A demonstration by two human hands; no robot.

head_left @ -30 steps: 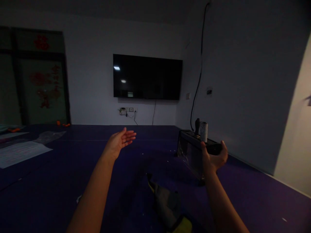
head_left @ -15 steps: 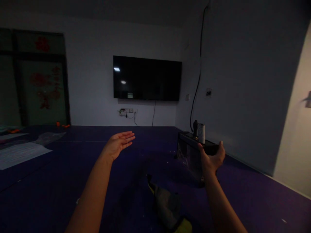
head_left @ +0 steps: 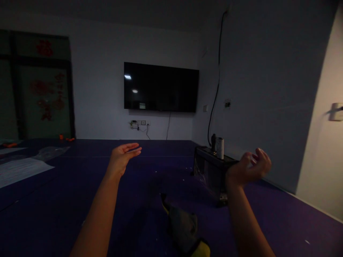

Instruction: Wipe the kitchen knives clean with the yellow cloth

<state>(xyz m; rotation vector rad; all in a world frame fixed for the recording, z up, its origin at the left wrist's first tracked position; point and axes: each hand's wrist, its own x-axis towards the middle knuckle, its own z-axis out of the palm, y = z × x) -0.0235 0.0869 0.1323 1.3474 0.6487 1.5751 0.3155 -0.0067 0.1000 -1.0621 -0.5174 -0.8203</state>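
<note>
Black box [head_left: 210, 171] found on purple floor [head_left: 66, 200] by the right wall [head_left: 268, 89], pale canister [head_left: 220, 147] upright on top. Observed right hand [head_left: 249, 166] at its near corner, fingers loosely curled, gripping nothing. Noted left hand [head_left: 122, 155] well apart, fingers extended flat, empty. Judged canister liable to topple if clipped by the right hand in such dim light.
</note>
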